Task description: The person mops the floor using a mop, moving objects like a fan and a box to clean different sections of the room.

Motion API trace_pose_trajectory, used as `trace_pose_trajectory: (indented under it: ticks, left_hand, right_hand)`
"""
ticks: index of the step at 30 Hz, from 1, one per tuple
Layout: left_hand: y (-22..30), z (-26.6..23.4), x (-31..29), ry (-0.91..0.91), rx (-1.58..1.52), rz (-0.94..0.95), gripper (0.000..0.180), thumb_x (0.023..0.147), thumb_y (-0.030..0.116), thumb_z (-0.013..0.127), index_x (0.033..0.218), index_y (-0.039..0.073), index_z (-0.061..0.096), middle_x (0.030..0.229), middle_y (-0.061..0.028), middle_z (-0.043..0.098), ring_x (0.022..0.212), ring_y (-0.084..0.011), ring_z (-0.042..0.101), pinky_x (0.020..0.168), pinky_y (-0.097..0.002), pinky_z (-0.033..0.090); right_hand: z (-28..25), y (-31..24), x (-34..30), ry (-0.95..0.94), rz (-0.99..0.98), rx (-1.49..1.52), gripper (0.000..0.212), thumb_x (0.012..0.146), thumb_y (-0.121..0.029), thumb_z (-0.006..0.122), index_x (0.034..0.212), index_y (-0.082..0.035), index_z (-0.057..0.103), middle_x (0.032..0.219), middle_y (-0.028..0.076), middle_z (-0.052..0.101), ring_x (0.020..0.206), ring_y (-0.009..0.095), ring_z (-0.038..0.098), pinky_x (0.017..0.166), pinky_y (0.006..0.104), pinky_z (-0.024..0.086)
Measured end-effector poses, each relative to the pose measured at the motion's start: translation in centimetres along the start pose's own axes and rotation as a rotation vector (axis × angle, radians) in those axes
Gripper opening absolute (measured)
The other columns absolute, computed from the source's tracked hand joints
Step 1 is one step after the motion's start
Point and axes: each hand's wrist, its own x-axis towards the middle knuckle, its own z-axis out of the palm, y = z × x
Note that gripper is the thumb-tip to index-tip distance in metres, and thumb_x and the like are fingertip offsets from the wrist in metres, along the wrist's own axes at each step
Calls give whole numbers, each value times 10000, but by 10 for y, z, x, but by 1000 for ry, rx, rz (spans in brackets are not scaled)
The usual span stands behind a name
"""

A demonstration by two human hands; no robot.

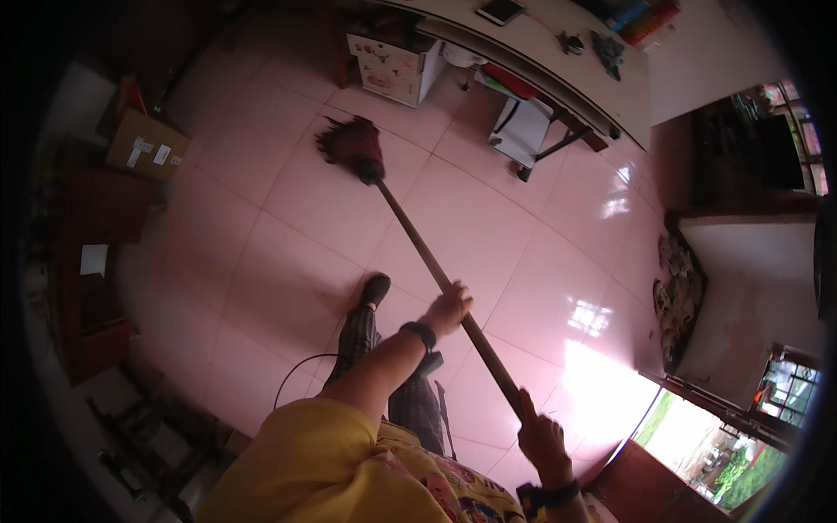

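A mop with dark maroon strands (pixel 352 146) lies with its head on the pink tiled floor, ahead and slightly left of me. Its long wooden handle (pixel 417 240) slants from there back to my right side. My left hand (pixel 449 309), with a dark band at the wrist, is wrapped round the middle of the handle. Nearer the upper end, my right hand (pixel 545 443) grips the same handle, also with a dark wristband. Its fingers are partly in shadow.
A desk (pixel 558 52) stands at the far side, with a small drawer cabinet (pixel 392 70) under its left end. A cardboard box (pixel 146 145) sits on dark furniture at left. Several shoes (pixel 678 296) line the right wall. By the open doorway (pixel 697 436), sunlight falls on the floor.
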Motion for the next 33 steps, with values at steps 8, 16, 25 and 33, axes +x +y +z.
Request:
trace_pose_trajectory:
  ticks: [8,16,25,33]
  left_hand:
    - [158,118,-50,-371,-63,297,128,652,47,578,755,43,501,940,-141,510,998,-306,463,808,-381,453]
    - [279,181,-79,-786,-5,493,145,681,74,572,792,8,636,905,-150,623,916,-275,565,770,-357,489]
    - [283,159,-100,-816,-105,510,224,606,133,669,804,36,632,836,-110,637,873,-286,572,720,-371,500]
    - [148,72,-90,-782,-78,317,192,612,128,649,788,57,625,854,-126,632,886,-293,581,735,-393,502]
  right_hand:
    - [95,47,-177,-106,296,247,678,724,-50,544,1336,-105,259,672,223,580,608,398,569,554,484,458]
    - [129,51,-280,-100,448,356,636,724,-34,543,1312,-90,307,732,217,590,639,352,581,561,447,461]
    - [89,55,-301,-61,389,408,591,725,-17,542,1285,-72,360,800,211,601,673,301,595,570,405,465]
    - [18,15,-234,-12,2,494,554,726,-1,541,1261,-57,408,860,205,611,704,255,607,577,368,468]
